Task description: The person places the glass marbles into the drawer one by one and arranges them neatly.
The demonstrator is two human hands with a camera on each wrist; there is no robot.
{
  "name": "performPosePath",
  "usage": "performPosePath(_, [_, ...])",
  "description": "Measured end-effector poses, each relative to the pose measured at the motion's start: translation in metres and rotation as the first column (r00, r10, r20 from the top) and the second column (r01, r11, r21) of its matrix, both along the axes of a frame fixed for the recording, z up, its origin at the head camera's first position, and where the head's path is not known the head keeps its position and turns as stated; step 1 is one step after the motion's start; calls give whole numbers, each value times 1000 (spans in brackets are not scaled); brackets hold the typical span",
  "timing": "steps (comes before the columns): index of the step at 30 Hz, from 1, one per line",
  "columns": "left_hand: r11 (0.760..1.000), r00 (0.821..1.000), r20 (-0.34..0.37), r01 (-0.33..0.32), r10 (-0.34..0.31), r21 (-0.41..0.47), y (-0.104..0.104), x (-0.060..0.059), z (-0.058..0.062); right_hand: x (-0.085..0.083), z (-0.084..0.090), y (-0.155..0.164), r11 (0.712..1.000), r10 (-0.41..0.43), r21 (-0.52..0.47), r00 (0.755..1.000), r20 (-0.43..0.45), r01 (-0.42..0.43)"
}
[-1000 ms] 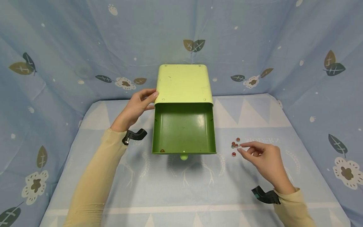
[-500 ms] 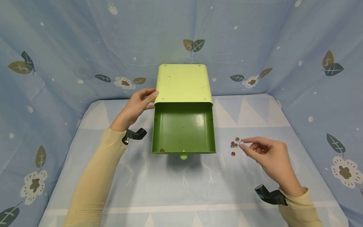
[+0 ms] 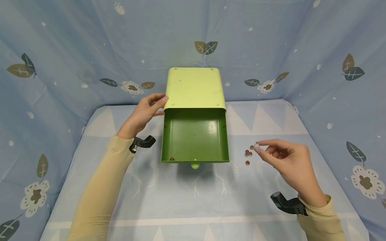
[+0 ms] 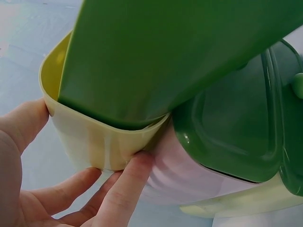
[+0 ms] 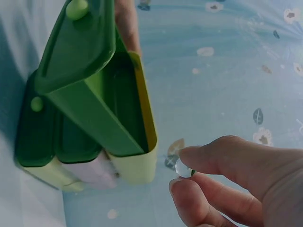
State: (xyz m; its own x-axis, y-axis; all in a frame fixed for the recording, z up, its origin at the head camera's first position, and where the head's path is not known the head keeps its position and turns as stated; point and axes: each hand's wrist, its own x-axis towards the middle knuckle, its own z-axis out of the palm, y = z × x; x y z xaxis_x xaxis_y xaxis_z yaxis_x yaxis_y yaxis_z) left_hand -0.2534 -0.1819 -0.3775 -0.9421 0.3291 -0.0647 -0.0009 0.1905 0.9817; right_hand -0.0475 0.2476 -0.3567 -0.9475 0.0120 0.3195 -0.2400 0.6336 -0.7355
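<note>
A stack of small drawers (image 3: 196,87) with a yellow-green top casing stands at the middle back. Its top drawer (image 3: 196,134), dark green with a round knob, is pulled out. One reddish marble (image 3: 172,159) lies in the drawer's front left corner. My left hand (image 3: 140,115) holds the casing's left side, thumb at the top edge and fingers against the wall. Between thumb and index finger my right hand (image 3: 291,164) pinches a clear marble (image 5: 182,168), raised to the right of the stack. Beside that hand, several reddish marbles (image 3: 247,163) rest on the cloth.
Below the top drawer, the wrist views show a pinkish casing (image 4: 165,172) and a lower yellowish one, both with closed green drawers. A patterned blue cloth (image 3: 193,197) covers the table. Blue curtains (image 3: 90,40) enclose the back and sides.
My right hand has lifted the clear marble away from the other marbles and moved slightly back and to the right. The left hand keeps its hold on the casing.
</note>
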Motion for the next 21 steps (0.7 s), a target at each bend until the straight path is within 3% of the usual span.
performPosePath(21, [1000, 1000, 12, -1, 1, 11, 0, -3, -1, -13, 29, -32, 987, 117, -106, 992, -42, -121])
